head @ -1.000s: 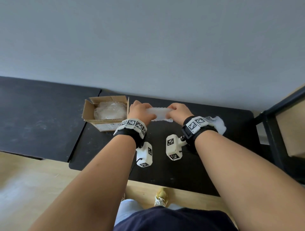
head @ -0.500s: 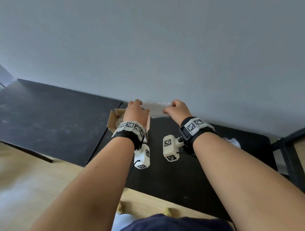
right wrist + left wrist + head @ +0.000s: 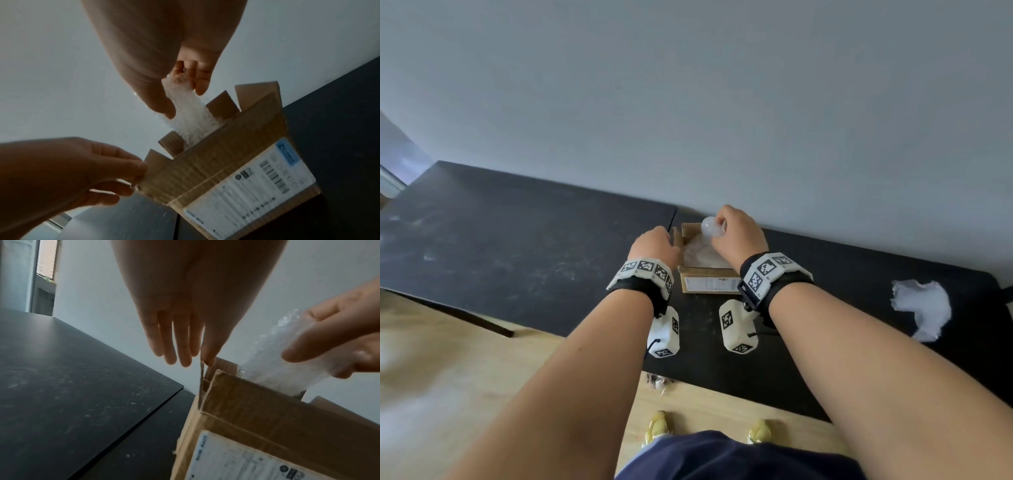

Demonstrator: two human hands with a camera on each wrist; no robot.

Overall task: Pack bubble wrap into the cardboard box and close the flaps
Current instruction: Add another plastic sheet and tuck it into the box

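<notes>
A small open cardboard box (image 3: 708,283) with a shipping label stands on the black table near the wall, bubble wrap lying inside it. My right hand (image 3: 736,236) grips a rolled piece of bubble wrap (image 3: 710,226) upright over the box. In the right wrist view the roll (image 3: 193,120) reaches down between the raised flaps, held between thumb and fingers (image 3: 202,84). My left hand (image 3: 658,245) is at the box's left side. In the left wrist view its thumb and fingers (image 3: 180,353) pinch the upright left flap (image 3: 202,374).
Another crumpled piece of bubble wrap (image 3: 923,308) lies on the table (image 3: 517,246) to the right. A seam splits the table just left of the box. The grey wall stands right behind the box. Wooden floor and my shoes show below the table's front edge.
Both hands carried the roll left and over the box. My left hand let go of it and took the left flap; my right hand now holds the roll upright into the box.
</notes>
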